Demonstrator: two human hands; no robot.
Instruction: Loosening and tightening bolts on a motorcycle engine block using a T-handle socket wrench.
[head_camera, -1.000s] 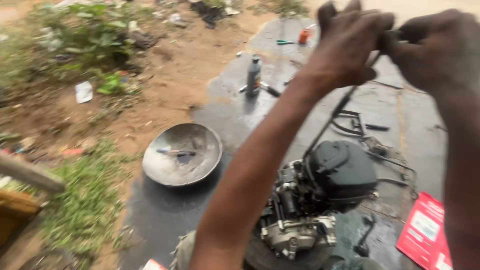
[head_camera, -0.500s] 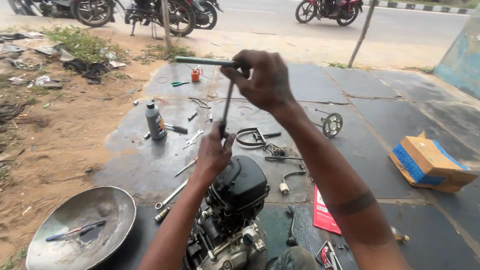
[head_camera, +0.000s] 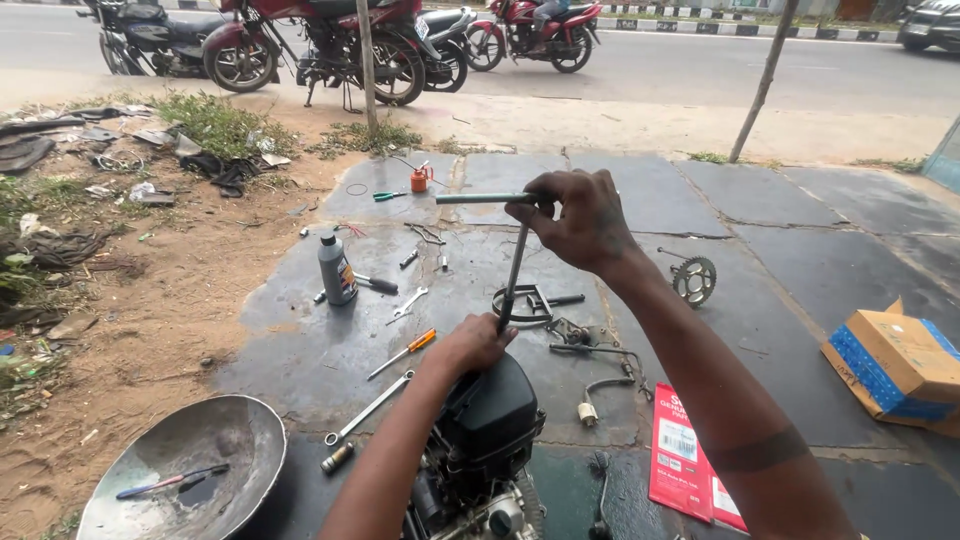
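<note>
A black motorcycle engine (head_camera: 488, 440) stands on the dark stone floor at the bottom centre. A long T-handle wrench (head_camera: 512, 268) rises upright from its top. My right hand (head_camera: 580, 220) grips the crossbar at the top of the wrench. My left hand (head_camera: 472, 345) is closed around the lower end of the shaft, just above the engine cover.
A metal bowl (head_camera: 185, 465) with a screwdriver lies at lower left. A grey bottle (head_camera: 336, 270), spanners (head_camera: 370, 408), an orange-handled screwdriver (head_camera: 405, 352), a sprocket (head_camera: 694, 279), a red packet (head_camera: 680, 450) and a cardboard box (head_camera: 895, 365) lie around. Motorcycles (head_camera: 320, 45) are parked by the road.
The view has risen from the ground to the road. The wrench's crossbar has turned in my right hand; my left hand stays low on the shaft.
</note>
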